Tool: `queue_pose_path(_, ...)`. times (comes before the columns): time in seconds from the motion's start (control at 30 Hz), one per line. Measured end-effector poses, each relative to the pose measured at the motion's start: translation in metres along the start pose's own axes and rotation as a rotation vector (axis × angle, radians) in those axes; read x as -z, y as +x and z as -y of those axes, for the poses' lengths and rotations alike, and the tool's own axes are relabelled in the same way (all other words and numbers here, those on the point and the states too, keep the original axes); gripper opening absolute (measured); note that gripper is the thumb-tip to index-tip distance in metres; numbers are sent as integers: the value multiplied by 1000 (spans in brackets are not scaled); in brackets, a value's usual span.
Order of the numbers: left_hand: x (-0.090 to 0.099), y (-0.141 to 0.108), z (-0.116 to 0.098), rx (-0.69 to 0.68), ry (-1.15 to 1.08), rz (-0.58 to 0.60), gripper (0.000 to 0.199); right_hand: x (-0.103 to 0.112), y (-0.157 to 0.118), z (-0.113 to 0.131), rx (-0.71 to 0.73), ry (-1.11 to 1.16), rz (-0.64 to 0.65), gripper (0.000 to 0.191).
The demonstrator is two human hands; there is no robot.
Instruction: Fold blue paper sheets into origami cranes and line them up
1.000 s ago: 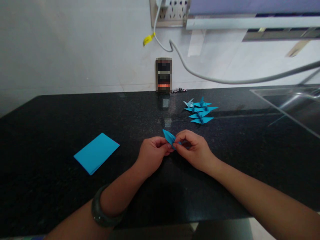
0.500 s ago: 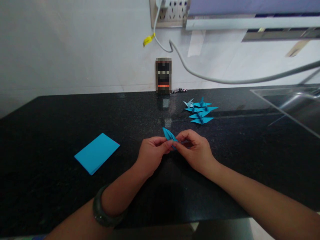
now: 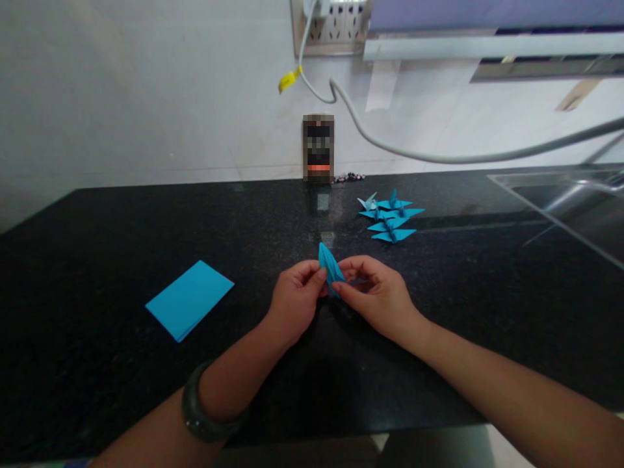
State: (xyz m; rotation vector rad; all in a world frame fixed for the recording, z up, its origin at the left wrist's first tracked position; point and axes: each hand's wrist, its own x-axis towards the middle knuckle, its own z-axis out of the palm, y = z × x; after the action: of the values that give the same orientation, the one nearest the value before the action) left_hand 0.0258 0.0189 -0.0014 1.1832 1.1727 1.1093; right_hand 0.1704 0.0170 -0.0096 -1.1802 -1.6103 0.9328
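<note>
A small folded piece of blue paper [image 3: 330, 265] is held between both hands above the dark countertop [image 3: 273, 227], its narrow tip pointing up and away. My left hand [image 3: 298, 296] pinches its left side between thumb and fingers. On the right side, my right hand [image 3: 377, 291] grips the lower part, thumb in front and fingers behind. A stack of flat blue paper [image 3: 190, 300] lies to the left of my hands. Several folded paper cranes [image 3: 394, 235], mostly blue and one paler, sit close together beyond my right hand.
A phone-like object [image 3: 318, 148], blurred out, leans on the wall with a beaded strap [image 3: 349, 177] beside it. A grey cable [image 3: 439, 158] hangs from the wall socket [image 3: 336, 26] across to the right. At the far right is a metal sink [image 3: 585, 208].
The folded paper has turned more upright and shows more of its surface. My thumbs have moved apart on it, and my right hand has shifted slightly left.
</note>
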Motion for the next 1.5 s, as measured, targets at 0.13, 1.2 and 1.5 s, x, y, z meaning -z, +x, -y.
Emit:
queue_pose_path(0.13, 2, 0, 1, -24, 76, 14, 14, 1, 3, 1, -24, 36, 31, 11)
queue_pose_path(1.2, -2, -4, -5, -49, 200, -102, 12, 0, -1, 6, 114, -210, -84, 5)
queue_pose_path(1.5, 2, -4, 0, -184, 370, -83, 15, 2, 1, 5, 179, -207, -31, 7)
